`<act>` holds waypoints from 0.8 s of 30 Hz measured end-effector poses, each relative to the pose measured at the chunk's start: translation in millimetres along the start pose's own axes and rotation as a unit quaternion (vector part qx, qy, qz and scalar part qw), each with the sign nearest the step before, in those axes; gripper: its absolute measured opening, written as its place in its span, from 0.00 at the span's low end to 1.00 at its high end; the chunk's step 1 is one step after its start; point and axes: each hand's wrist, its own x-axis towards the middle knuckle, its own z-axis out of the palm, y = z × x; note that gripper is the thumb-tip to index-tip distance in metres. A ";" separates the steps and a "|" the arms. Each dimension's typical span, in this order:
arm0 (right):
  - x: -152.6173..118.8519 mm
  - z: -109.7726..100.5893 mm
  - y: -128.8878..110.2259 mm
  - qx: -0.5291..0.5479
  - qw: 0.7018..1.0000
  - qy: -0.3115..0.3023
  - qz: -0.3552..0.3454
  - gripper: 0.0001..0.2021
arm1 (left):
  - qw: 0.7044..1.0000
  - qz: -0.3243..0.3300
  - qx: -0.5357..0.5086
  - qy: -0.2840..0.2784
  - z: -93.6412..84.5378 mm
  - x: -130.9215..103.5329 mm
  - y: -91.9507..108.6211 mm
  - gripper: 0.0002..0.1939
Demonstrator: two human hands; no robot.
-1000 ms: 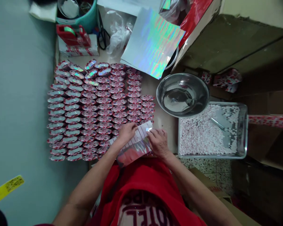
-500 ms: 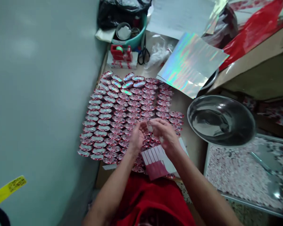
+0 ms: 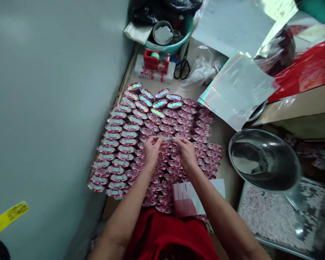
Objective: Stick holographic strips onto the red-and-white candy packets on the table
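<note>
head view: a thin, shiny silver sticker strip [image 3: 168,138] is stretched level between the left hand [image 3: 152,149] and the right hand [image 3: 186,151], each pinching one end with its fingertips. it hangs just above the packed rows of small red-and-white containers [image 3: 141,144], near the middle of the block.

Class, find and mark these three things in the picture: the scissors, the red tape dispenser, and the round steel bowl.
scissors [image 3: 182,67]: head view, on the black handles.
red tape dispenser [image 3: 156,60]: head view, on its red body.
round steel bowl [image 3: 262,159]: head view, on its bare inner wall.
</note>
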 end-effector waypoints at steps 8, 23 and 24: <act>81.1 29.2 -14.3 -0.119 0.971 0.128 -0.163 0.18 | 0.872 0.278 0.388 0.105 31.2 74.5 51.5 0.07; 115.7 50.2 -35.4 -0.440 0.858 0.232 -0.129 0.11 | 0.825 0.284 0.480 0.092 50.2 124.7 56.5 0.05; 115.8 50.2 -35.3 -0.441 0.858 0.232 -0.128 0.11 | 0.824 0.283 0.481 0.095 50.6 124.9 56.2 0.05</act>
